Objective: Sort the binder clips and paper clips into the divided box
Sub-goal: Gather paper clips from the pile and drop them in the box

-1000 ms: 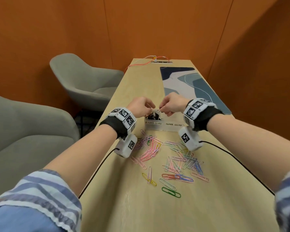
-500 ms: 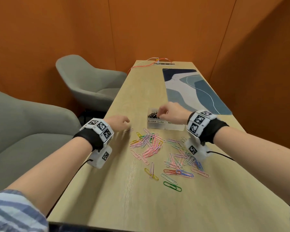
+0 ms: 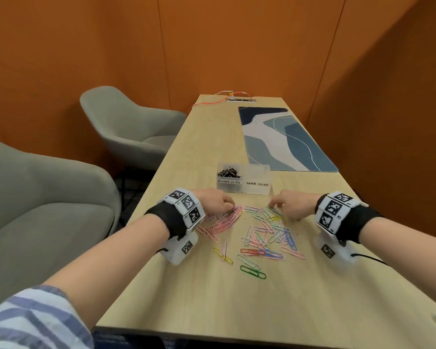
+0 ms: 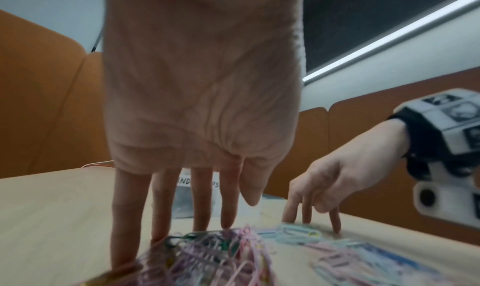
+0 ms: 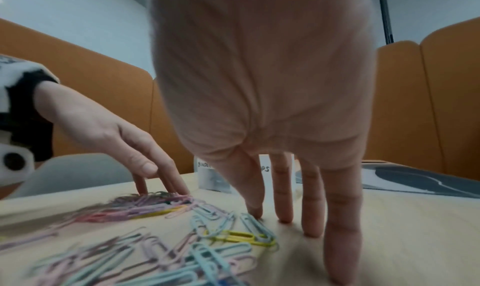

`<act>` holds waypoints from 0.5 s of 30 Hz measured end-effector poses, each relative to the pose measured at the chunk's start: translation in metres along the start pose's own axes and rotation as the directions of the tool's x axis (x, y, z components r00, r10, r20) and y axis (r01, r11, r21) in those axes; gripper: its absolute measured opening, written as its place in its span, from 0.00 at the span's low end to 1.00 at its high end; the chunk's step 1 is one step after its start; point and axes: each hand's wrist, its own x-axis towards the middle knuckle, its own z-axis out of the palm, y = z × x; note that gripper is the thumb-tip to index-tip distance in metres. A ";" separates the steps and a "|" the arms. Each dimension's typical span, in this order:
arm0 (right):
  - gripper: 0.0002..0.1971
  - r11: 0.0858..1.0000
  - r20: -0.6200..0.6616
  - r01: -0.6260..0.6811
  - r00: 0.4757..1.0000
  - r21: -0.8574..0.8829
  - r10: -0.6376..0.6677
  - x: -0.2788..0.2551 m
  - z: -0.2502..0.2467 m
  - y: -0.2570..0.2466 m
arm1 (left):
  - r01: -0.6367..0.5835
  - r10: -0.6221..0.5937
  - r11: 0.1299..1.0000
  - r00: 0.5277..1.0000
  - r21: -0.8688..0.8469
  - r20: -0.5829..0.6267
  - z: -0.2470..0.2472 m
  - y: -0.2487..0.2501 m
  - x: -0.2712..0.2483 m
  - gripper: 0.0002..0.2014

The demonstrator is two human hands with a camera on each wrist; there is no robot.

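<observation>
A clear divided box [image 3: 244, 190] stands mid-table, labelled BINDER CLIPS and PAPER CLIPS. Black binder clips [image 3: 228, 171] fill its left compartment; the right one looks empty. Several coloured paper clips [image 3: 259, 230] lie scattered in front of it. My left hand [image 3: 215, 202] has straight fingers touching the far left edge of a pink heap [image 4: 207, 249]. My right hand [image 3: 287, 206] sets straight fingertips [image 5: 284, 216] on the table at the far right edge of the clips, beside blue and yellow ones [image 5: 233, 233]. Neither hand holds anything.
A blue patterned mat [image 3: 285, 139] lies at the back right of the wooden table [image 3: 237, 311]. An orange cable [image 3: 212, 99] runs to a socket strip at the far end. Two grey chairs [image 3: 126, 127] stand to the left. Orange walls close in.
Both hands left the box's binder clip compartment and came back toward me. They now rest their fingertips on either side of the paper clip pile.
</observation>
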 end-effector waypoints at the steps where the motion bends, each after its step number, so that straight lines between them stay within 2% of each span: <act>1: 0.26 1.000 0.016 0.014 1.000 0.025 -0.014 -0.002 0.002 0.001 | -0.024 0.024 0.999 1.000 -0.024 -0.003 -0.001 0.004 -0.004 0.20; 3: 0.26 0.996 0.053 0.023 0.998 0.084 -0.028 -0.005 0.006 0.004 | -0.056 0.053 0.994 0.998 -0.097 -0.032 -0.004 0.007 -0.013 0.19; 5: 0.24 0.993 0.053 0.011 0.998 0.115 -0.018 -0.009 0.006 0.007 | -0.058 0.041 0.988 0.992 -0.142 -0.118 -0.006 0.001 -0.021 0.18; 7: 0.23 0.993 0.007 -0.022 1.000 0.113 0.022 -0.015 0.007 0.012 | 0.022 -0.041 0.994 0.983 -0.110 -0.178 -0.005 -0.014 -0.028 0.21; 10: 0.39 0.991 0.075 -0.073 0.995 0.111 0.065 -0.019 0.014 0.017 | 0.288 -0.289 0.950 0.957 0.122 -0.012 0.006 -0.038 -0.043 0.44; 12: 0.48 0.998 0.124 -0.051 0.991 0.034 0.047 -0.020 0.021 0.011 | 0.313 -0.334 0.922 0.941 0.226 0.056 0.015 -0.043 -0.049 0.50; 15: 0.51 0.994 0.067 0.011 0.998 -0.112 -0.003 -0.008 0.025 -0.002 | 0.243 -0.252 0.959 0.967 0.146 0.045 0.016 -0.035 -0.046 0.49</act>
